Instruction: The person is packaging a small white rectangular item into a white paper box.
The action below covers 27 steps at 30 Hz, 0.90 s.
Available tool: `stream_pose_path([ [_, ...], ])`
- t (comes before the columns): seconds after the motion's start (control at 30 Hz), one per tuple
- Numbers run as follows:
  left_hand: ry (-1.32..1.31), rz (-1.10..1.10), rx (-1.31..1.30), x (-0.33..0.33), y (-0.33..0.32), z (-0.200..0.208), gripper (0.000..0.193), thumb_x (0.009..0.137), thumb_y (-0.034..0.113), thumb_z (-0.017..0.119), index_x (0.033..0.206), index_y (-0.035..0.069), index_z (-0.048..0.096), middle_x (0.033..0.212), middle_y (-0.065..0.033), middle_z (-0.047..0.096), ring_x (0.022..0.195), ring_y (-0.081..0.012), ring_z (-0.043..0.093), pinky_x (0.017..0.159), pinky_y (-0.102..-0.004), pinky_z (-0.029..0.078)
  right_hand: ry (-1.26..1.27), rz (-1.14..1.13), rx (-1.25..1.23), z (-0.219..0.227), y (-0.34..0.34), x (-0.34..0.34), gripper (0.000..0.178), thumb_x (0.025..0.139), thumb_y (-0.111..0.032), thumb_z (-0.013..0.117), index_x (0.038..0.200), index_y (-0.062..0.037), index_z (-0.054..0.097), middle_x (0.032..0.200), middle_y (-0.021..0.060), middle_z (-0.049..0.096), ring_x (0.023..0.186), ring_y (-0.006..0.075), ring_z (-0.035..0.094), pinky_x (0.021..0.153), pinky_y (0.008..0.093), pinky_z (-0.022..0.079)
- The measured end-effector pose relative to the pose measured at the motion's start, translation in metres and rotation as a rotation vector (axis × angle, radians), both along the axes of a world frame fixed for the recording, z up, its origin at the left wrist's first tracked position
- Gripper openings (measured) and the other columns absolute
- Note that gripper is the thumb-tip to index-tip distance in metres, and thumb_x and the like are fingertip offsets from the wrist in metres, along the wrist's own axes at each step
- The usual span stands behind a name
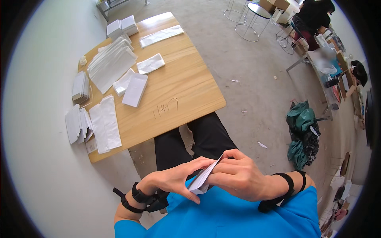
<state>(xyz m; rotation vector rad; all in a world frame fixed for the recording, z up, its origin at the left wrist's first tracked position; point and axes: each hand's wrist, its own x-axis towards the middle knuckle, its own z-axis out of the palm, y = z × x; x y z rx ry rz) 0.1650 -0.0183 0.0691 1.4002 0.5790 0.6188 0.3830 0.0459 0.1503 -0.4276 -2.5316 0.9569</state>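
Observation:
Close to my body I hold a small white cardboard box (pixel 201 181) tilted over my lap. My left hand (pixel 176 176) grips it from the left, with the thumb along its lower end and the fingers behind its upper side. My right hand (pixel 240 176) is on its right side, with bent fingers at its opening and flap. Those fingertips are partly hidden by the box wall. On the wooden table (pixel 182 83) in front of me lies another white box (pixel 135 90), closed, beside folded clear plastic bags (pixel 151 63).
Stacked white boxes (pixel 122 26) and flattened box blanks (pixel 78 123) line the table's left side, with plastic sleeves (pixel 111 65) between. Green and black bags (pixel 302 133) lie on the floor at right. A round stool (pixel 258 10) and a seated person (pixel 311 20) are farther off.

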Motion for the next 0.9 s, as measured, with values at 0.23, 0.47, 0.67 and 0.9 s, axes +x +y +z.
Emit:
stream_pose_path([
  [0.23,-0.037,-0.012,-0.003,-0.002,-0.004,-0.003,0.107,0.065,0.026,0.091,0.15,0.002,0.03,0.142,-0.0145,0.041,0.13,-0.0292,0.042,0.111,-0.0388,0.035,0.017,0.015,0.034,0.003,-0.005,-0.003,0.013,0.075,-0.012,0.068,0.088,-0.0087,0.067,0.089,0.002,0.068,0.088,0.0193,0.067,0.08,0.0323,0.048],
  [0.47,-0.06,0.012,0.015,-0.001,-0.005,0.002,0.11,0.062,0.028,0.093,0.148,0.0,0.031,0.139,-0.0162,0.043,0.131,-0.0303,0.041,0.112,-0.0404,0.032,0.031,0.082,0.145,0.012,-0.003,-0.003,0.015,0.077,-0.013,0.066,0.09,-0.0074,0.067,0.091,0.0048,0.067,0.088,0.0192,0.067,0.079,0.0319,0.05],
  [0.67,-0.045,-0.007,0.017,0.001,-0.008,-0.003,0.111,0.061,0.03,0.094,0.148,0.0,0.031,0.14,-0.0184,0.042,0.131,-0.0318,0.041,0.112,-0.0417,0.033,-0.04,0.225,0.055,0.014,0.002,-0.002,0.02,0.081,-0.012,0.064,0.1,-0.0051,0.066,0.093,0.0076,0.068,0.088,0.0211,0.068,0.081,0.0328,0.052],
  [0.9,-0.076,-0.035,0.018,-0.003,-0.009,-0.001,0.105,0.066,0.026,0.09,0.148,0.001,0.029,0.143,-0.0181,0.04,0.134,-0.0325,0.039,0.112,-0.0413,0.034,-0.008,0.203,0.004,0.013,0.001,-0.009,0.022,0.083,-0.012,0.064,0.104,-0.0047,0.067,0.093,0.0084,0.069,0.087,0.0217,0.068,0.081,0.0332,0.052],
])
